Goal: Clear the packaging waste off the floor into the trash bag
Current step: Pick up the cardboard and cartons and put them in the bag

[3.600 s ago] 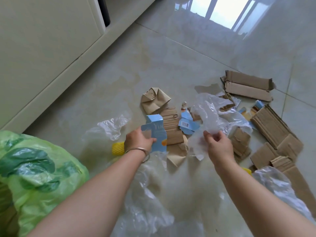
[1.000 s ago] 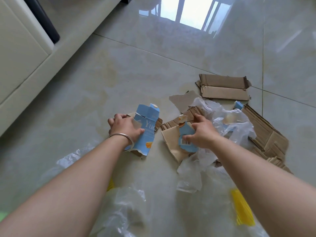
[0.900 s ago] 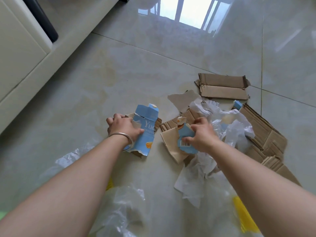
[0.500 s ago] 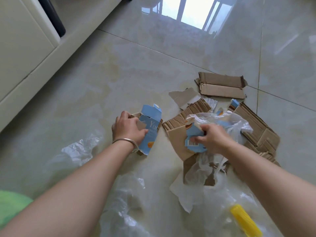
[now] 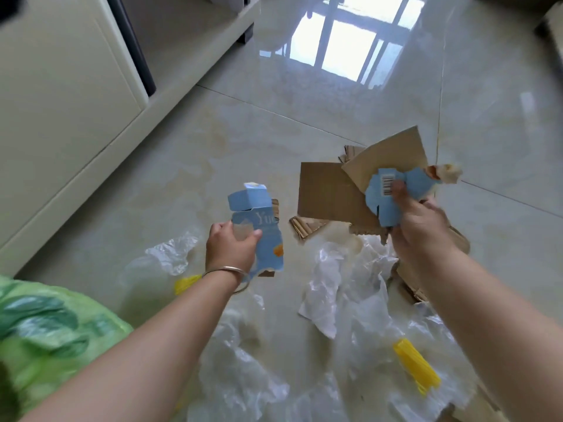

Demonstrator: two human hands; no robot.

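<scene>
My left hand (image 5: 233,248) grips a torn blue carton (image 5: 259,226) together with a bit of brown cardboard, held above the floor. My right hand (image 5: 417,226) grips a bundle of brown cardboard sheets (image 5: 329,193) with a blue barcode scrap (image 5: 393,190) on top, lifted off the tiles. The green trash bag (image 5: 42,330) bulges at the lower left. Clear plastic wrap (image 5: 344,278) lies crumpled on the floor between and below my arms.
A cream cabinet (image 5: 61,95) runs along the left. Yellow plastic pieces lie on the floor, one (image 5: 416,365) at the lower right and another (image 5: 185,283) near my left wrist. More corrugated cardboard (image 5: 307,228) lies under the lifted bundle. Glossy tiles extend beyond.
Both hands have risen off the floor with their loads: the left with the blue carton, the right with cardboard and the blue scrap. The view swung, bringing the green bag into sight.
</scene>
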